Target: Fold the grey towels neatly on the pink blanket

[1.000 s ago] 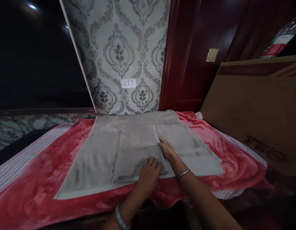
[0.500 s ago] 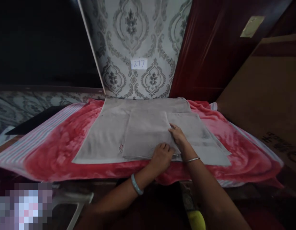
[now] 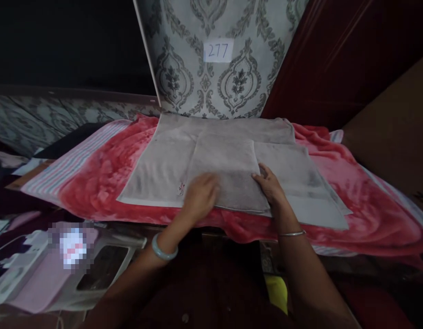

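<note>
A folded grey cloth (image 3: 232, 155) lies on a larger spread grey cloth (image 3: 153, 169) that has a small red mark near its front left part. My left hand (image 3: 202, 194), smeared by motion, is over the front left part of the folded cloth; its fingers do not show clearly. At the folded cloth's right edge, my right hand (image 3: 270, 185) has its thumb and fingers closed on the fabric. A pale bangle (image 3: 163, 248) circles my left wrist, and a thin silver one (image 3: 293, 233) circles my right.
Beneath the grey cloths is a red patterned blanket (image 3: 91, 178) with a striped border. Behind stand a patterned wall with a paper label (image 3: 218, 50), a dark screen (image 3: 67, 45) and a dark red panel (image 3: 328, 59). A cardboard box (image 3: 396, 123) is at right, a white power strip (image 3: 19, 269) lower left.
My left hand has slid leftward across the folded cloth, away from its front right corner. My right hand stays at the right edge. The view has tilted down.
</note>
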A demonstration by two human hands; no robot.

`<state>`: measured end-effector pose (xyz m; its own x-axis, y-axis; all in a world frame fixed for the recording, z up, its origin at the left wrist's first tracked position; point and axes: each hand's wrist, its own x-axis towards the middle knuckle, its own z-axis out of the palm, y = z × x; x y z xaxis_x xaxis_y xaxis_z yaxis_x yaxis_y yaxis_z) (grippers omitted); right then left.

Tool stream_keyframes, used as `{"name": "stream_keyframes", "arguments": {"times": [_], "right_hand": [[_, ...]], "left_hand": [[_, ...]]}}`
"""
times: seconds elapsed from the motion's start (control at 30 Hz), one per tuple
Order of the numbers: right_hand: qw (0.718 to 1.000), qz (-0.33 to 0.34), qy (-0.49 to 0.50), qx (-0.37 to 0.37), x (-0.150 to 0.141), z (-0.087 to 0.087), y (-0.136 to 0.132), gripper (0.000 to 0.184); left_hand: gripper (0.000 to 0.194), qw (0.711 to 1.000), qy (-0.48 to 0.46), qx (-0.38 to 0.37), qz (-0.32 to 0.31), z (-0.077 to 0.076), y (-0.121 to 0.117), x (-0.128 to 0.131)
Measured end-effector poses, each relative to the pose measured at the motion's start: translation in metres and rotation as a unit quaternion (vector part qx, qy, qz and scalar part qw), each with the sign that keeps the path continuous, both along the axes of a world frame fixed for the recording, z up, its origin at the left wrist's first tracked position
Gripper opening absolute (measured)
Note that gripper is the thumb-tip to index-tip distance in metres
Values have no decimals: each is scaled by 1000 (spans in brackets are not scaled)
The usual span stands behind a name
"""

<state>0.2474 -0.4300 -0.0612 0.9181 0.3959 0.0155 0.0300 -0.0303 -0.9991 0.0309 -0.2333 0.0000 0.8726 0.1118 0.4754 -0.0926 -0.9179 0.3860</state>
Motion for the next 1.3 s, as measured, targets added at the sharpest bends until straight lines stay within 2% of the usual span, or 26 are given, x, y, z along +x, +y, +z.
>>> {"name": "stream_keyframes", "arguments": {"times": [0.07, 0.17, 0.3, 0.5, 0.6, 0.83, 1.13, 1.2, 1.3], "right_hand": [[1000, -7, -29, -2, 1, 0, 3, 79], [996, -33, -76, -26, 2, 1, 3, 78], [986, -69, -120, -89, 5, 2, 3, 74], [972, -59, -132, -185, 24, 13, 13, 68], [961, -68, -153, -219, 37, 23, 25, 63], [952, -66, -204, -221, 61, 37, 58, 54], [915, -87, -232, -318, 48, 31, 62, 54], [906, -90, -235, -339, 47, 36, 65, 52], [876, -73, -281, -384, 41, 50, 79, 53]], "left_hand": [[37, 995, -19, -55, 75, -6, 35, 0], [42, 982, 20, -151, 113, -22, 69, 4], [52, 970, 27, -213, 111, -37, 78, 6], [66, 950, 66, -267, 146, -34, 82, 7], [62, 957, 46, -254, 133, -36, 86, 9], [55, 971, 15, -212, 113, -43, 88, 11], [48, 980, 50, -167, 99, -36, 91, 4], [48, 985, 37, -139, 100, -34, 95, 6], [48, 992, -11, -47, 119, -22, 99, 23]]}}
